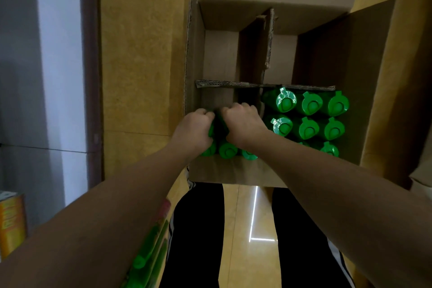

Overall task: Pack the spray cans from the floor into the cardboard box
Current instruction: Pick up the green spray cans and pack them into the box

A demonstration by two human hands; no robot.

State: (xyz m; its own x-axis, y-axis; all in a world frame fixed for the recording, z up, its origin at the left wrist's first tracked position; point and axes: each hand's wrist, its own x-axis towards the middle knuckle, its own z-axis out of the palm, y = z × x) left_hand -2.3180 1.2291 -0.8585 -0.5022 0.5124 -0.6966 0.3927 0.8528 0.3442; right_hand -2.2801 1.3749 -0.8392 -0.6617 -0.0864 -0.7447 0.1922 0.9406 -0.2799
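- The cardboard box (233,172) stands open on the tan floor (140,54), just beyond the person's black trousers (198,229), with its flaps folded outward.
- A cross divider (233,83) and a long divider (269,37) split the box into four compartments.
- Both hands are down in the near left compartment, close together with knuckles up.
- The left hand (194,128) is curled into a fist round the green top of a spray can (211,130), close to the left wall of that compartment.
- The right hand (243,124) is curled tight too, just beside the left, over a dark green shape. The hand hides what lies beneath, so I cannot tell whether it grips a can.
- Nearer the person, along the near wall of the same compartment, stands a row of caps (228,151), partly covered by both wrists.
- The near right compartment holds the packed cans (311,103), upright in rows of three with green caps up. The right forearm crosses its near corner and hides part of the nearest row.
- The long divider stands between the right hand and the packed cans.
- Some loose cans (140,262) lie on the floor at the lower left, mostly covered by the left forearm.
- A yellow tin (10,224) shows at the left edge, below a pale wall (58,54).
- A bright streak of light (253,217) reflects off the floor between the legs.
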